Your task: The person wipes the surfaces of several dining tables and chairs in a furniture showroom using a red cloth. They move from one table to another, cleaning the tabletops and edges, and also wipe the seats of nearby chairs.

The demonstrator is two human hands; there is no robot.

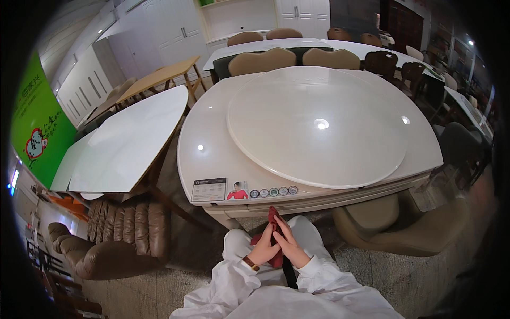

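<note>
A dark red cloth (272, 215) is pressed between my two hands, low over my lap and just in front of the dining table's near edge. My left hand (263, 246), with a brown-strapped watch (250, 263) at the wrist, holds it from the left. From the other side my right hand (290, 246) lies flat against it, fingers pointing forward. Part of the cloth hangs below the palms, and the hands hide its middle. Before me stands the glossy off-white dining table (207, 131), bearing a large round turntable (295, 131).
Stickers (209, 189) with writing lie at the table's near left corner. A tan chair (402, 235) stands close on the right, a brown leather armchair (123, 235) on the left. Beside it is another white table (131, 139). Upholstered chairs (263, 62) line the far side.
</note>
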